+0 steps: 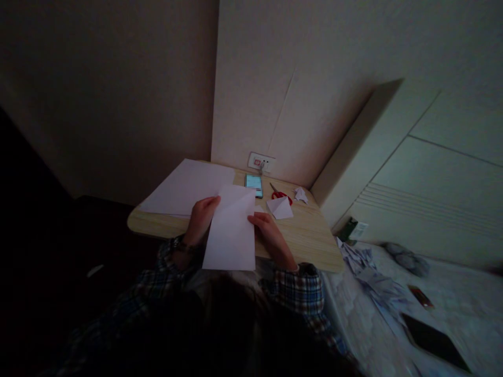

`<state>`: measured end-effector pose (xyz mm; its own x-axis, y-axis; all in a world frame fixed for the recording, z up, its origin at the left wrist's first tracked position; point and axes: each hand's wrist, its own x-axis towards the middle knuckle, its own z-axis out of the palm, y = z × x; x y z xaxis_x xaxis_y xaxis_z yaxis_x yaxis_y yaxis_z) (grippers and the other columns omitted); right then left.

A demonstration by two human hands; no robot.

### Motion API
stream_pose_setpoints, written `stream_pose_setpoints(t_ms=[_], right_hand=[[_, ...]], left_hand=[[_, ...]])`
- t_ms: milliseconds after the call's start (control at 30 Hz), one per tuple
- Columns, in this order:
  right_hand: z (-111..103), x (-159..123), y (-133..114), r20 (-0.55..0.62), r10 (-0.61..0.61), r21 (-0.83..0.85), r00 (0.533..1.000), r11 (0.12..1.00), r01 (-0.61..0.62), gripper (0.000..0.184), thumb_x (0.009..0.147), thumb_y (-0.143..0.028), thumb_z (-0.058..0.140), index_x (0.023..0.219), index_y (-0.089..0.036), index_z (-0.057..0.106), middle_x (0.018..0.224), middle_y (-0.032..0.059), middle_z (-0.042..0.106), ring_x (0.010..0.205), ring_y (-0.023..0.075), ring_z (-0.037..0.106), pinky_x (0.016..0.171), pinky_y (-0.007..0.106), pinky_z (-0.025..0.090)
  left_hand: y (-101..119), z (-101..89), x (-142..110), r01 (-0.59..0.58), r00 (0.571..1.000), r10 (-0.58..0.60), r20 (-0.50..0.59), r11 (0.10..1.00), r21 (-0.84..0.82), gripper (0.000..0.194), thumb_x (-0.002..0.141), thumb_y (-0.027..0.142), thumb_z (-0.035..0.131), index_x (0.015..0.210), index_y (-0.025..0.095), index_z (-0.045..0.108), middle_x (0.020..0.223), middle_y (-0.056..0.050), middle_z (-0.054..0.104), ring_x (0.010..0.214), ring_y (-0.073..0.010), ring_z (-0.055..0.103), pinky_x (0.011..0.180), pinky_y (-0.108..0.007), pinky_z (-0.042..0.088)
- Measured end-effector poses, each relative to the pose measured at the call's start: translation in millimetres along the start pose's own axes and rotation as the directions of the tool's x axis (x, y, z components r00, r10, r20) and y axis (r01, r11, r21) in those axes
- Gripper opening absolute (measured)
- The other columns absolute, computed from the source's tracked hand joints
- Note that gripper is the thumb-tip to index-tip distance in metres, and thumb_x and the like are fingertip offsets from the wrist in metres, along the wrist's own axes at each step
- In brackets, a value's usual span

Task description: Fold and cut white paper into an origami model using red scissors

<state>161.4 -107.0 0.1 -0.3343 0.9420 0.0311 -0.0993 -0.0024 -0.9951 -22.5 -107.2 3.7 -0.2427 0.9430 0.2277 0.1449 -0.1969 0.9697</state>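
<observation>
Over the front edge of the pale wood-grain desk, holding a plain white rectangular paper sheet, with left hand and right hand clamped on opposite sides. Apparently positioning it, calling next for level edges.

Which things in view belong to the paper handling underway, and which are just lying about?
Likely belonging:
paper sheet, held by left hand and right hand
larger sheet on the table
folded paper piece
red scissors, probably

Seemingly just lying about:
dark slab on the bed
grey bundle
green box
phone, role unclear
</observation>
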Motion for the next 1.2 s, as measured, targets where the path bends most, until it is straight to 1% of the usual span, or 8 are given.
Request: stream_pose_setpoints(t_ms=[100, 233, 433, 633, 767, 900, 1000, 1200], right_hand=[[-0.6, 0.8, 1.5, 0.015, 0.002, -0.012, 1.0, 1.0, -0.002, 0.026, 0.068, -0.037, 0.063, 0.054, -0.017, 0.054, 0.048, -0.0055, 0.047, 0.041, 0.0075, 0.037, 0.042, 0.022, 0.024], [-1.7, 2.4, 4.1, 0.013, -0.004, -0.013, 1.0, 1.0, 0.004, 0.026, 0.068, -0.036, 0.064, 0.053, -0.018, 0.054, 0.047, -0.0053, 0.047, 0.042, 0.0077, 0.037, 0.042, 0.022, 0.025], [-1.6, 3.4, 3.0, -0.031, -0.034, 0.008, 0.999, 0.999, 0.034, 0.022, 0.068, -0.039, 0.064, 0.062, -0.018, 0.061, 0.058, -0.0003, 0.06, 0.053, 0.0134, 0.049, 0.049, 0.023, 0.036], [-3.9, 3.8, -0.3, -0.184, -0.118, -0.004, 0.976, 0.993, 0.12, 0.02, 0.069, -0.039, 0.061, 0.07, -0.019, 0.062, 0.061, -0.0016, 0.061, 0.053, 0.0129, 0.048, 0.051, 0.024, 0.037], [-5.3, 2.5, 0.7, -0.297, -0.186, -0.05, 0.937, 0.983, 0.179, 0.021, 0.074, -0.039, 0.058, 0.077, -0.019, 0.063, 0.068, -0.0007, 0.063, 0.059, 0.0145, 0.052, 0.055, 0.026, 0.041], [-6.6, 3.9, 1.3, -0.322, -0.264, -0.133, 0.909, 0.963, 0.233, 0.021, 0.074, -0.039, 0.056, 0.075, -0.019, 0.061, 0.068, -0.0011, 0.061, 0.061, 0.015, 0.051, 0.057, 0.026, 0.041], [-7.4, 4.9, -0.4, -0.338, -0.296, -0.167, 0.894, 0.953, 0.253, 0.018, 0.073, -0.037, 0.057, 0.071, -0.019, 0.059, 0.065, -0.002, 0.057, 0.061, 0.0144, 0.048, 0.056, 0.025, 0.039], [-7.4, 3.3, -3.8, -0.328, -0.298, -0.179, 0.896, 0.951, 0.251, 0.016, 0.072, -0.035, 0.056, 0.07, -0.019, 0.058, 0.063, -0.0027, 0.053, 0.058, 0.0136, 0.045, 0.053, 0.025, 0.035]], left_hand=[[-0.6, 0.0, 0.8, -0.01, 0.999, 0.008, -0.046, 0.999, -0.032, 0.028, 0.07, 0.042, 0.054, 0.065, 0.016, 0.059, 0.063, 0.0, 0.058, 0.062, -0.0143, 0.049, 0.055, -0.024, 0.037], [-0.4, 0.6, 1.4, -0.019, 0.996, 0.014, -0.083, 0.998, -0.061, 0.027, 0.066, 0.039, 0.059, 0.077, 0.015, 0.062, 0.074, -0.001, 0.062, 0.069, -0.0157, 0.053, 0.061, -0.024, 0.04], [1.1, 2.3, -0.6, -0.051, 0.997, 0.044, -0.066, 0.994, -0.096, 0.028, 0.071, 0.044, 0.057, 0.066, 0.017, 0.057, 0.065, 0.0, 0.057, 0.065, -0.0146, 0.05, 0.057, -0.024, 0.039], [4.4, 6.5, -3.2, 0.038, 0.986, -0.005, 0.169, 0.98, -0.193, 0.034, 0.063, 0.048, 0.068, 0.07, 0.016, 0.057, 0.067, 0.0, 0.061, 0.065, -0.0157, 0.055, 0.055, -0.023, 0.04], [5.5, 7.3, -3.6, 0.046, 0.971, -0.009, 0.238, 0.988, -0.15, 0.033, 0.062, 0.047, 0.069, 0.068, 0.016, 0.06, 0.067, 0.0, 0.061, 0.062, -0.0148, 0.055, 0.052, -0.023, 0.038], [6.4, 7.2, -3.2, 0.028, 0.978, -0.002, 0.211, 0.992, -0.122, 0.033, 0.061, 0.047, 0.069, 0.063, 0.016, 0.059, 0.063, 0.0, 0.059, 0.061, -0.0146, 0.054, 0.054, -0.023, 0.04], [5.9, 7.4, -2.9, 0.038, 0.984, -0.014, 0.18, 0.99, -0.134, 0.034, 0.061, 0.047, 0.069, 0.068, 0.015, 0.062, 0.066, -0.001, 0.062, 0.064, -0.0154, 0.056, 0.058, -0.025, 0.043], [3.1, 7.6, -2.1, 0.06, 0.987, -0.031, 0.159, 0.982, -0.18, 0.037, 0.059, 0.043, 0.071, 0.08, 0.013, 0.066, 0.074, -0.004, 0.068, 0.07, -0.0176, 0.06, 0.061, -0.026, 0.045]])
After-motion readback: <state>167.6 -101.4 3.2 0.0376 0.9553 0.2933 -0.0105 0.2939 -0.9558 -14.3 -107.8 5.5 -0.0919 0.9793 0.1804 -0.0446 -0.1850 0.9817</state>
